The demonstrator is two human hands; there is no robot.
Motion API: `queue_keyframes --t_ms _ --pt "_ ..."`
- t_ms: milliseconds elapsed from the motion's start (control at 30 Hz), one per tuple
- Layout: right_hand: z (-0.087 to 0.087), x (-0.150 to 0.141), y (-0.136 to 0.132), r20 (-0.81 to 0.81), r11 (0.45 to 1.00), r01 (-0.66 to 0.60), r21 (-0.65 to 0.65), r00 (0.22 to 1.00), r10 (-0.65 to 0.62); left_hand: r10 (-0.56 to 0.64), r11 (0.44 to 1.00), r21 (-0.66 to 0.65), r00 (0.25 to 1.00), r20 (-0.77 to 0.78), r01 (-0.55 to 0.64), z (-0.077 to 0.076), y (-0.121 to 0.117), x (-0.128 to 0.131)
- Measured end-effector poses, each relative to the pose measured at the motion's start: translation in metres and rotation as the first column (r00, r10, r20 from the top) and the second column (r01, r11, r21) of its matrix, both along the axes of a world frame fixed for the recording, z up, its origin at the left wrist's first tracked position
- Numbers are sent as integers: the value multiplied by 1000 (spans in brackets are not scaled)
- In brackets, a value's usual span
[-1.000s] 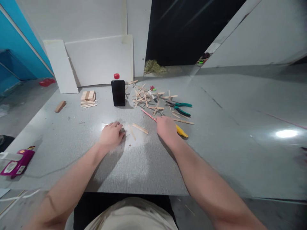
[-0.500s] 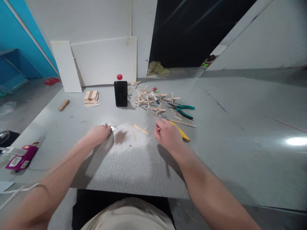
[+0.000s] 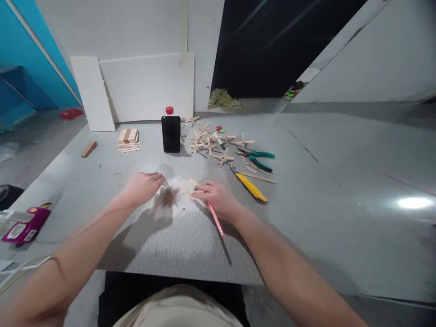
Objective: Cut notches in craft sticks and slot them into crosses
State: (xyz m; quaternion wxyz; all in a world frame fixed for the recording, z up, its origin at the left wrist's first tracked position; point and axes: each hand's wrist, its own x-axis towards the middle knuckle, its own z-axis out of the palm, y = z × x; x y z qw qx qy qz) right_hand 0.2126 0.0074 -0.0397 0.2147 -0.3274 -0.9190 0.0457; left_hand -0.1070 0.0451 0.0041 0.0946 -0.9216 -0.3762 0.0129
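Note:
My left hand [image 3: 146, 185] is closed, with a thin narrow strip [image 3: 171, 191] leaning from its fingertips down to the table; its exact kind is blurred. Below the strip lies a brown smudge on a pale dusty patch. In my right hand [image 3: 218, 198] is a pink pencil [image 3: 216, 221], its rear end pointing back towards me. The fingers of that hand reach over a wooden craft stick [image 3: 193, 181] and partly cover it. A second, thinner craft stick [image 3: 187, 190] lies between the hands. Right of my right hand rests a yellow-handled craft knife [image 3: 251, 186].
Behind the hands a black phone [image 3: 170, 134] stands upright before a red-capped bottle [image 3: 169, 110]. Several crossed-stick pieces [image 3: 203, 144] lie beside green-handled pliers [image 3: 260, 155]. Leftward are a bundle of craft sticks [image 3: 128, 136], a wooden block [image 3: 89, 149] and a purple glue gun [image 3: 29, 227].
My right hand has lifted the pink pencil from near the knife and moved left to the craft sticks. My left hand shifted left, then picked up the thin strip, now over the smudge.

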Motion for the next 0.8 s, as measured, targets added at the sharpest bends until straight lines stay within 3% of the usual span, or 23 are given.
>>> queue_keyframes --t_ms 133,333,567,800 --pt "-6 -11 -2 58 998 -64 12 996 63 -135 990 52 983 125 130 -19 -11 19" --pt "-6 -26 -14 114 996 -69 48 991 63 -214 974 134 933 291 181 -57 -15 37" --pt "-3 -29 -19 111 993 -99 68 990 91 -234 972 115 886 400 205 -51 -11 44" --pt "-2 -27 -19 58 994 -95 56 994 91 -182 982 47 853 489 182 -48 -8 37"
